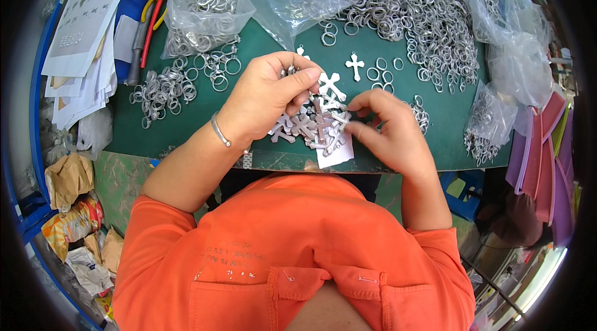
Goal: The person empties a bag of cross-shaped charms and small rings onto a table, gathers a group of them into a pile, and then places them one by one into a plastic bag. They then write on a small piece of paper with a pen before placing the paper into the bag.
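**Silvery crosses (303, 126) in a pile at the near edge of a green table (451, 126)**

The person's left hand (268, 91) is at the far left side of the pile, its thumb and fingers curled closed around small metal pieces (288, 71), which show only in part between the fingers. How many it has hold of cannot be told. The right hand (387, 129) comes in from the other side, thumb and forefinger parted, their tips beside a cross at the pile's right edge; whether they grip it is unclear.

The crosses lie jumbled over one another, partly on a piece of white paper (336, 155). One single cross (354, 67) lies apart, beyond the right hand, with a few loose rings (380, 74) to its right. A large heap of rings (429, 32) covers the far right of the table. On the left, a smaller cluster of rings (163, 90) lies near a clear bag (208, 23) that also contains rings. Farther left are a tool with a red handle (153, 29) and some printed sheets (90, 26). The person wears an orange shirt (273, 222) and a bracelet (219, 130) on the left wrist.
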